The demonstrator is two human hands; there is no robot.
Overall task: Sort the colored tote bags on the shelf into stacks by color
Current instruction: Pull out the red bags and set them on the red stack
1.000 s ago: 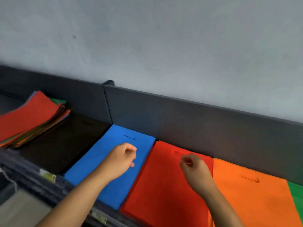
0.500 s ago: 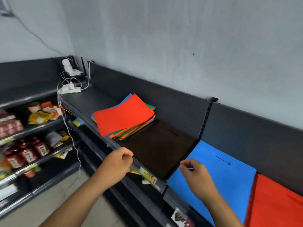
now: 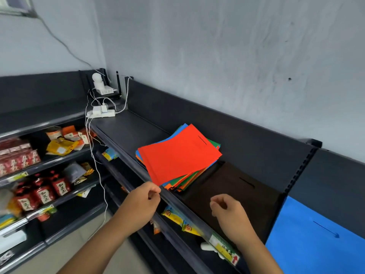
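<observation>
Two hands hover at the shelf [image 3: 138,133] edge, holding nothing: left hand [image 3: 143,202] and right hand [image 3: 230,212] both loosely curled. Mixed bag pile [image 3: 178,156], red on top, lies just beyond; brown bag [image 3: 235,190] beside it, blue bag [image 3: 316,232] farther right.

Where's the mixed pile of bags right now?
The mixed pile sits mid-frame on the top shelf, left of the brown bag, just beyond the left hand.

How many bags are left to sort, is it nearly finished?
Not nearly. Done: a brown stack and a blue stack lie sorted on the shelf. In hand: nothing; the left hand and right hand hover by the mixed pile. Left: that whole pile, red on top.
</observation>
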